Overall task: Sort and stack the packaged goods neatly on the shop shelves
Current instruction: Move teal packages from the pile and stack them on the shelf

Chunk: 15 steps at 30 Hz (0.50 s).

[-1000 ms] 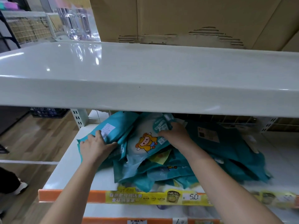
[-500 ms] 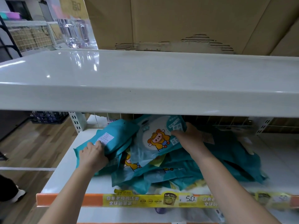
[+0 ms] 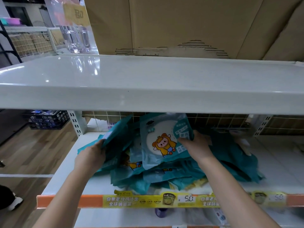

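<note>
We note right hand point(image 3: 196, 148) pinching right edge of cartoon packet point(image 3: 162, 142), frame centre, tilted up over teal pile point(image 3: 230, 162). Left hand point(image 3: 91, 156) grips teal packet point(image 3: 115, 140) centre-left. Middle shelf point(image 3: 57, 175) bare lower left, nearer left hand.

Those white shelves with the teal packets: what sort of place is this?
Most likely a small shop. White metal shelving carries an orange edge strip with a yellow price label reading 5.0, and a heap of teal packets with a cartoon figure lies on the shelf.

floor: wood planks point(image 3: 32, 155) | behind: cardboard wall point(image 3: 181, 22), wire grid point(image 3: 222, 120) | left: dark crate point(image 3: 47, 119)
</note>
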Each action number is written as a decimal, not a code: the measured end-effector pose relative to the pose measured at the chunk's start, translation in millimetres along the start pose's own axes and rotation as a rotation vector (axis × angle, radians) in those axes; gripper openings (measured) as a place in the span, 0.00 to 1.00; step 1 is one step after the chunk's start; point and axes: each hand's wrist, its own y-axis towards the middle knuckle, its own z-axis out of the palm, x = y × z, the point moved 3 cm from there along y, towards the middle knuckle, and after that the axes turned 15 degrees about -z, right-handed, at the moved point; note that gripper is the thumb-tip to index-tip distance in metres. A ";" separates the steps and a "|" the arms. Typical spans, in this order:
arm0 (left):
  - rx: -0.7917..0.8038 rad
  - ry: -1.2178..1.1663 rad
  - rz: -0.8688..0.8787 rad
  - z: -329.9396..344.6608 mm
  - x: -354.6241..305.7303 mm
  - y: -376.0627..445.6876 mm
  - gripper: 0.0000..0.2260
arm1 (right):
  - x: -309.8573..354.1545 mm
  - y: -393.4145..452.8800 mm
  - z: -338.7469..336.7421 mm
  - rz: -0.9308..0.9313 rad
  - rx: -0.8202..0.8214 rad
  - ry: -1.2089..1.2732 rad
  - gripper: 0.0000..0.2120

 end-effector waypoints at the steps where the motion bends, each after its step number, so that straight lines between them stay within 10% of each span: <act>1: -0.033 -0.103 -0.019 -4.0 -0.1 -2.5 0.18 | -2.5 -0.7 -0.4 0.008 -0.006 0.009 0.08; 10: -0.337 -0.847 -0.086 -36.1 8.6 -32.9 0.07 | -18.6 -10.1 -9.1 0.032 -0.047 -0.009 0.14; 15: -0.153 -1.320 -0.199 -32.4 4.3 -52.3 0.03 | -26.0 -26.3 -25.2 0.036 -0.111 0.058 0.09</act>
